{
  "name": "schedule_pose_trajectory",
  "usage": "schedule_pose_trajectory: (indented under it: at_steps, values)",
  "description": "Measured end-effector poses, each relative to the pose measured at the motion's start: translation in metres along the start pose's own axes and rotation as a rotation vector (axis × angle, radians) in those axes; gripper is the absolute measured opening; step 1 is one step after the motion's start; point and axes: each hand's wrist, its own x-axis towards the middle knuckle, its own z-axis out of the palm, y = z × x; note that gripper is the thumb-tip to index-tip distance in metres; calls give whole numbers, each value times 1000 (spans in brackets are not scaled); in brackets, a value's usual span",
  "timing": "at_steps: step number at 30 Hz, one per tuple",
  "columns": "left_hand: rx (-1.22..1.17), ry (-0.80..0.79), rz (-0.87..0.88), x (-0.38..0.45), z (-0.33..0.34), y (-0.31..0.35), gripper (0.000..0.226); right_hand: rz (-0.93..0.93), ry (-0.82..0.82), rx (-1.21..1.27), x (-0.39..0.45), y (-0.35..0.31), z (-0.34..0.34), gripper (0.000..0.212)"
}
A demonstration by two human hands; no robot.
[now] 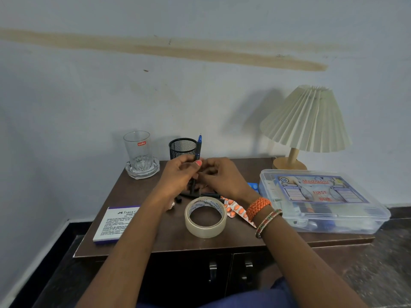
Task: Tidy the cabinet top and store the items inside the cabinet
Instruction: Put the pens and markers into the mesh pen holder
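Note:
My left hand (178, 175) grips a blue-tipped pen (198, 146) upright over the middle of the brown cabinet top (138, 192). My right hand (219, 176) meets it with curled fingers; what those fingers hold is hidden. Behind the hands stands a black mesh pen holder (181, 147). Dark pens and a cap (195, 195) lie under the hands. In front of them sit a clear tape roll (205, 216), an orange pill strip (236, 211) and a white stamp pad box (113, 223). A clear first aid box (320, 201) occupies the right side.
A drinking glass (139, 150) stands on a glass ashtray (142, 171) at the back left. A pleated lamp (305, 121) stands at the back right against the wall. A blue strip (253, 186) peeks out beside the first aid box. Two shut cabinet doors with handles (212, 271) lie below.

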Motion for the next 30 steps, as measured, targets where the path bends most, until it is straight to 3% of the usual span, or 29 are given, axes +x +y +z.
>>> schedule_pose_trajectory:
  at_steps: [4,10,12,16,30]
  values:
    - [30,61,39,1,-7,-1,16,-29,53,11,4,0,4,17]
    - [603,288,193,8,-33,-9,18,10,357,-155,15,17,-9,17]
    - [710,286,172,5,-39,-9,21,119,330,-327,19,30,-13,14]
    - [874,232,156,1,-43,-11,26,403,121,-702,20,41,-12,25]
    - [975,152,118,-7,-41,-10,23,441,9,-775,19,34,2,32]
